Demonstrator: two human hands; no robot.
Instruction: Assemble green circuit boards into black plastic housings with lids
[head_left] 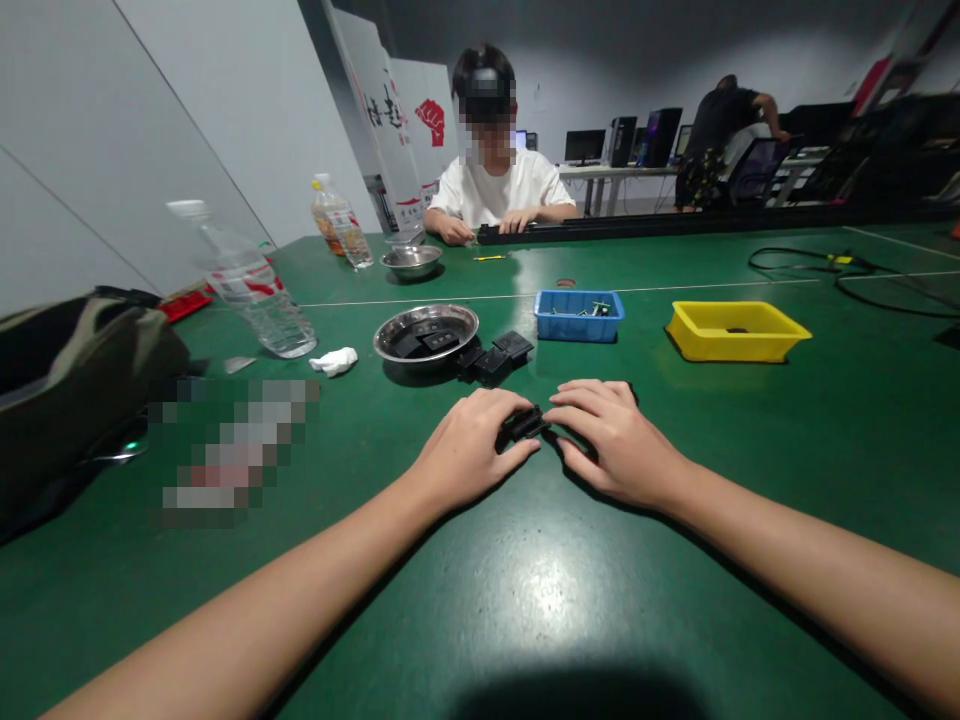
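A small black plastic part lies low at the table surface between my two hands. My left hand is closed on it, fingers over the far side and thumb along the near side. From the right, my right hand reaches in with fingers apart. Its index fingertip is at the part's right end, while the thumb stands off it. A bit of something black shows behind the right hand's knuckles, mostly hidden. Just beyond my hands several black plastic blocks lie beside a steel bowl that holds more black pieces.
Beyond sit a blue bin with screws and a yellow bin with a dark piece inside. At left are a water bottle, crumpled tissue and a bag. A person sits opposite; a black cable lies far right.
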